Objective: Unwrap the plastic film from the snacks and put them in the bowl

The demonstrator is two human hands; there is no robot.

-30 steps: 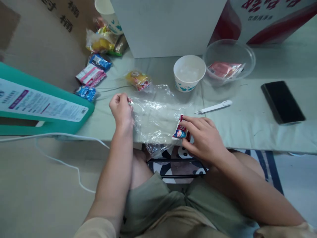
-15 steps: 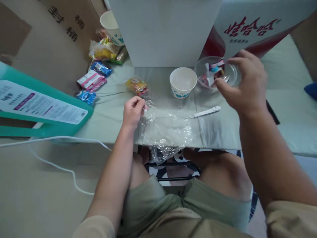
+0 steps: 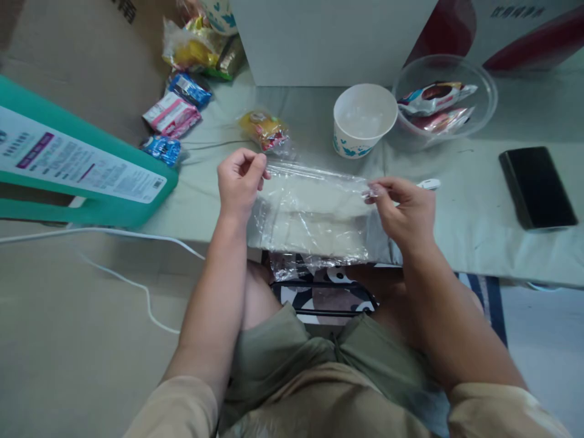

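A clear plastic bag (image 3: 314, 216) lies flat at the near edge of the low table (image 3: 474, 207), its lower end hanging over the edge. My left hand (image 3: 239, 182) pinches the bag's top left corner. My right hand (image 3: 404, 210) pinches the top right corner, so the top edge is stretched between them. Behind the bag stands an empty paper cup (image 3: 364, 120) with blue hearts. To its right, a clear plastic bowl (image 3: 479, 91) holds two snack packets (image 3: 435, 97).
A white pen (image 3: 429, 184) pokes out behind my right hand. A black phone (image 3: 537, 187) lies at the right. Several snack packets (image 3: 172, 114) and a yellow one (image 3: 265, 129) lie at the back left. A teal stool (image 3: 68, 176), white cable (image 3: 137, 243) and white box (image 3: 328, 36) surround the table.
My right hand carried the red and blue packet from the bag to the clear bowl, left it there, then came back and pinched the bag's right corner. The left hand stayed on the bag.
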